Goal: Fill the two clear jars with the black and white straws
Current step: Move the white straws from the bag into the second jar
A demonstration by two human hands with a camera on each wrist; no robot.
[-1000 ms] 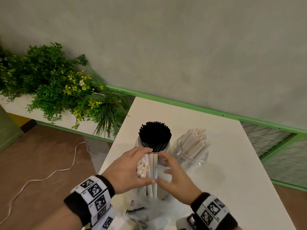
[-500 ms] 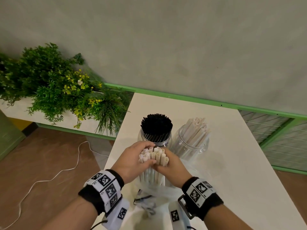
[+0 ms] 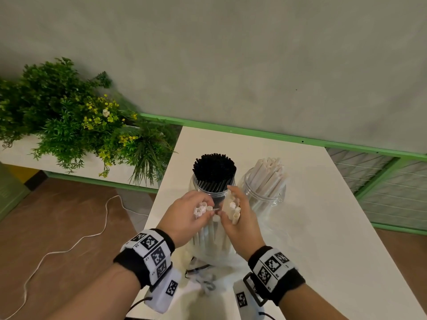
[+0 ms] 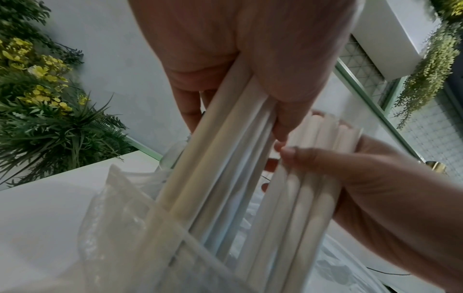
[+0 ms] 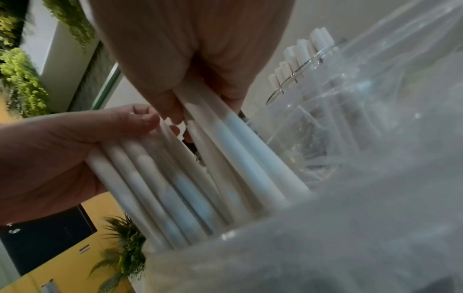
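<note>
Since half a second ago, one bundle of white straws (image 3: 213,229) is being parted into two clumps. One clump is being gripped by the left hand (image 3: 184,218), the other by the right hand (image 3: 240,218), lower ends held in the plastic bag (image 3: 208,269). At twelve o'clock the black-straw jar (image 3: 213,181) is being kept full (apparently finished); at one o'clock the white-straw jar (image 3: 263,190) is being left with room, probably for a manageable share.

A white table (image 3: 312,204) is standing against a grey-green wall (image 3: 231,54) with a green rail (image 3: 254,132), while leafy plants (image 3: 69,125) are lining the brown floor (image 3: 57,227).
</note>
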